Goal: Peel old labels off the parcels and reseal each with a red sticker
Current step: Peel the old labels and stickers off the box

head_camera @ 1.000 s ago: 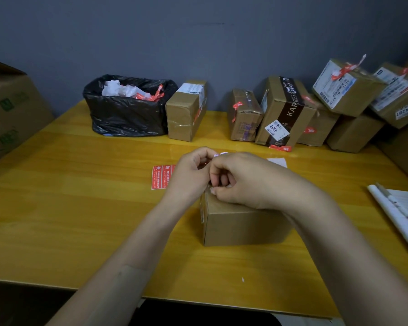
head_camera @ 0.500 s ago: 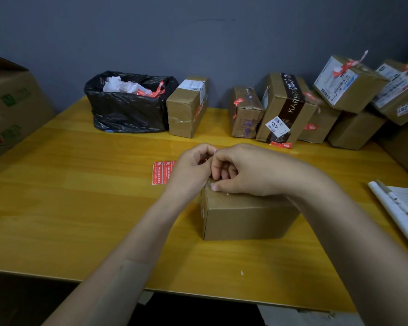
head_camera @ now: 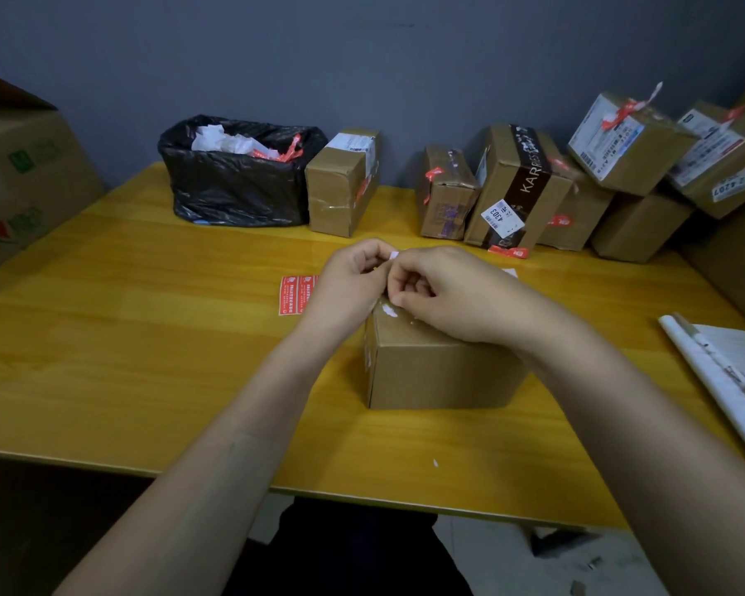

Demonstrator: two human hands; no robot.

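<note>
Head view: parcel [head_camera: 444,372] mid-table, directly under both hands; left hand [head_camera: 353,281] pinches a peeled label scrap [head_camera: 393,255]; right hand [head_camera: 452,294] curled at the parcel's top-left corner, grip unclear; red sticker sheet [head_camera: 295,294] just left, nearer left hand.

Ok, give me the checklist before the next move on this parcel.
1. Old label off parcel: not ok, white remnant on its top edge.
2. Hold on label scrap: ok, left hand pinches it.
3. Grip of right hand: cannot tell, fingers curled.
4. Reach to red sticker sheet: ok, on table left of parcel.
5. Opening of bin bag: ok.
</note>
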